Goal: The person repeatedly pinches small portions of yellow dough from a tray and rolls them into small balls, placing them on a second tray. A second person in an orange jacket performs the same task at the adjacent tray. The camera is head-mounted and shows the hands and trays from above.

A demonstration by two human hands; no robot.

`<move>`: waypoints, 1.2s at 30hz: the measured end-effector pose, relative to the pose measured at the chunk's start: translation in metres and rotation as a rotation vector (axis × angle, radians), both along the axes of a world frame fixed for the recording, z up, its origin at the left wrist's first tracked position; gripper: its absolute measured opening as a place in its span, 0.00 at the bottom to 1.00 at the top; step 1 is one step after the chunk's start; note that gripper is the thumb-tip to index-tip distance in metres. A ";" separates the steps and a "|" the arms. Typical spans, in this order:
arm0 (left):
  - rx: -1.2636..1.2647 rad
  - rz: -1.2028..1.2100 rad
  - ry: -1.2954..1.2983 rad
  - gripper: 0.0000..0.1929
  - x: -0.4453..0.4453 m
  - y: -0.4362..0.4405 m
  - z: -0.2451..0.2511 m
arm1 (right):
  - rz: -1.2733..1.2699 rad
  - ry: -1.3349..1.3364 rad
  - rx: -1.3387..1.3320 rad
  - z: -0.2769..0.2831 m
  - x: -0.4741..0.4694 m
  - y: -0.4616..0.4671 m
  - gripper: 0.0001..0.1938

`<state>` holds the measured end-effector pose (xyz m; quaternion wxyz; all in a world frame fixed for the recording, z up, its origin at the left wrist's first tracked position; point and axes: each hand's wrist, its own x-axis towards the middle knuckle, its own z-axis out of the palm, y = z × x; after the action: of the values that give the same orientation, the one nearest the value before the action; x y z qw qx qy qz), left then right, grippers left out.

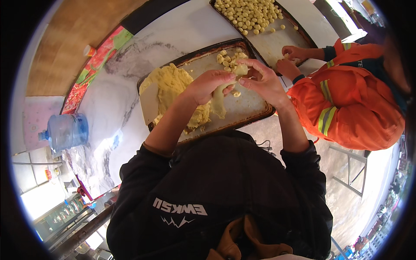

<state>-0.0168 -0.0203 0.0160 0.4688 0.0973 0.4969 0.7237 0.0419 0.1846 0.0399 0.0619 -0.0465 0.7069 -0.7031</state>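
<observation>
My left hand [209,85] is closed around a long strip of pale yellow dough [219,99], whose lower end hangs over the metal baking tray [247,102]. At the strip's upper end, the thumb and fingers of my right hand [261,79] are around a small piece of the dough; whether they grip it is hard to tell. A large crumbly yellow mass of dough [172,79] fills the tray's left side, with a flat white scraper [149,103] against it. Small torn dough lumps [224,60] lie beyond my hands near the tray's far corner.
A second tray [266,48] holds many small dough balls [250,14]. Beside it, a co-worker in an orange jacket [347,97] works with both hands [289,61] over its near end. A large blue water bottle [68,131] lies at left on the marble-patterned table [107,94]; a paper cup [89,50] is farther back.
</observation>
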 end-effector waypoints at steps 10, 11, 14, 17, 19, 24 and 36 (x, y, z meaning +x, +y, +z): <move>0.010 -0.004 -0.150 0.13 0.004 -0.001 -0.007 | 0.141 0.011 0.195 0.001 0.001 0.005 0.13; 0.035 -0.014 -0.102 0.13 0.004 -0.001 -0.007 | 0.077 -0.063 0.137 -0.003 0.000 0.009 0.12; 0.100 -0.025 -0.012 0.13 0.002 -0.001 -0.007 | 0.020 -0.059 0.021 -0.014 -0.001 0.015 0.11; 0.122 -0.021 -0.031 0.14 0.004 -0.001 -0.006 | -0.012 0.146 0.130 -0.017 -0.001 0.011 0.13; 0.128 -0.041 -0.048 0.16 0.005 0.000 -0.005 | -0.013 0.236 0.065 -0.015 0.002 0.003 0.15; 0.108 -0.089 -0.040 0.21 0.004 0.001 -0.004 | 0.133 -0.062 0.034 -0.006 0.008 0.002 0.11; 0.209 -0.041 -0.033 0.31 0.004 0.005 0.004 | 0.200 -0.155 -0.023 0.001 0.007 0.002 0.14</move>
<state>-0.0124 -0.0150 0.0202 0.4792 0.1438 0.4090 0.7632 0.0489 0.1869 0.0407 0.1855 -0.0631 0.6837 -0.7029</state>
